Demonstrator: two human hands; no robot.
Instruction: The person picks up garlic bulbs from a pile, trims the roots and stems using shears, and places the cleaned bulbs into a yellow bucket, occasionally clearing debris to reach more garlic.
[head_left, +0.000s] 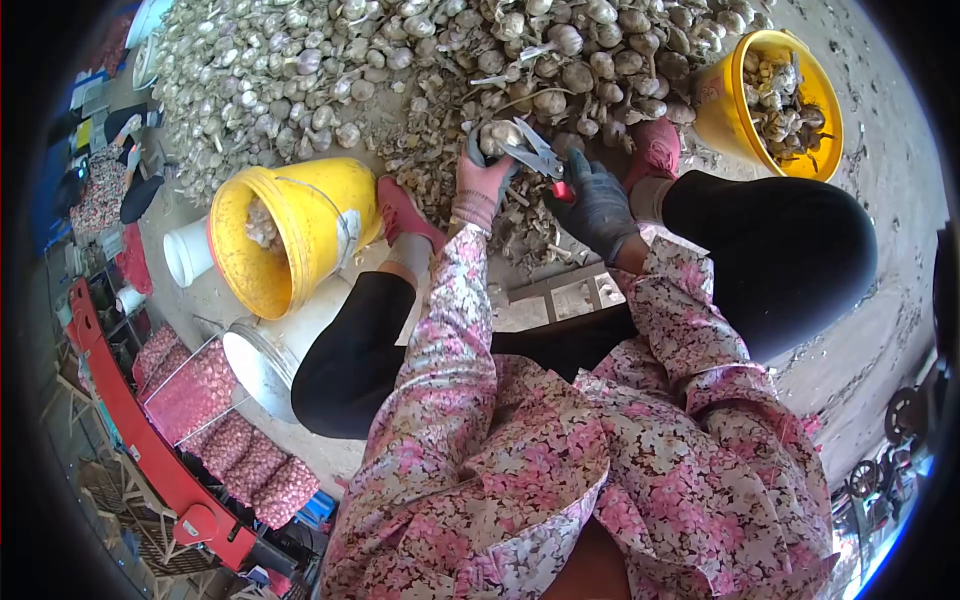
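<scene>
A great heap of garlic (400,60) fills the top of the frame. A tipped yellow bucket (300,230) lies at centre left, and another yellow bucket (770,100) stands at upper right. Just below the heap, at upper centre, the gloved left hand (488,165) is curled around a garlic bulb (497,133). The gloved right hand (595,205) grips red-handled shears (540,155), blades at the bulb.

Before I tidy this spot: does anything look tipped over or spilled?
Yes. The yellow bucket by the left foot lies tipped on its side, mouth open, garlic showing inside. Trimmings litter the ground beneath the hands.
</scene>
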